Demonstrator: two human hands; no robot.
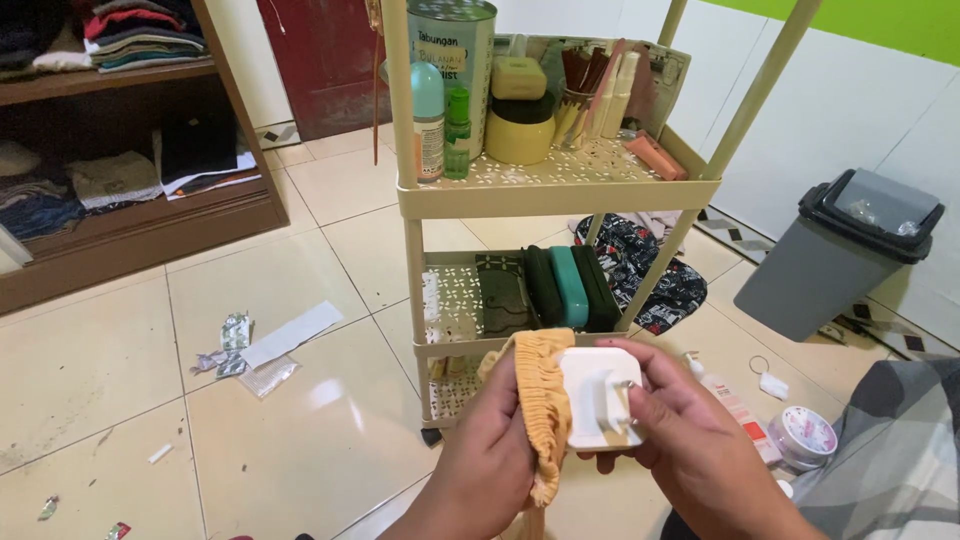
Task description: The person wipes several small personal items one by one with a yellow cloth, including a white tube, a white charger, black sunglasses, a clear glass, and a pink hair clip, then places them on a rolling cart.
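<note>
Low in the head view, the right hand (690, 440) curls its fingers round a white plug adapter (600, 398), prongs facing out, while the left hand (490, 455) pinches a gathered yellow cloth (540, 400) against its side. Behind them a beige shelf cart (560, 185) stands on a glossy cream tile floor (300, 420) strewn with paper scraps (262, 345); a grey bin (835, 255) sits by the white wall.

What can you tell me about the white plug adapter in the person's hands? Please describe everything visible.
The white plug adapter is a squarish block with rounded corners, apparently smooth plastic. Its two metal prongs sit on a raised part of its face. The right hand grips it from the right and below. The left hand presses a yellow ruffled cloth against its left side. It is held in front of the beige shelf rack.
</note>
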